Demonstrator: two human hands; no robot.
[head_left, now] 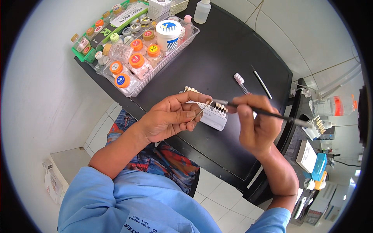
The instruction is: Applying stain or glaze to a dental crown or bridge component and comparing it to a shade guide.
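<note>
My left hand pinches a thin metal pin tipped with a small tooth-shaped piece. My right hand grips a dark-handled brush, whose narrow tip is at or very near that piece; contact is hard to make out. Under both hands lies a white shade guide with a row of tooth samples, partly hidden by my fingers. Beyond my right hand, a toothbrush and a slim pen-like tool lie on the black table.
A clear tray and green basket of jars stand at back left, near a squeeze bottle. A right-hand counter carries a jug, another sample holder, a white box and a blue box.
</note>
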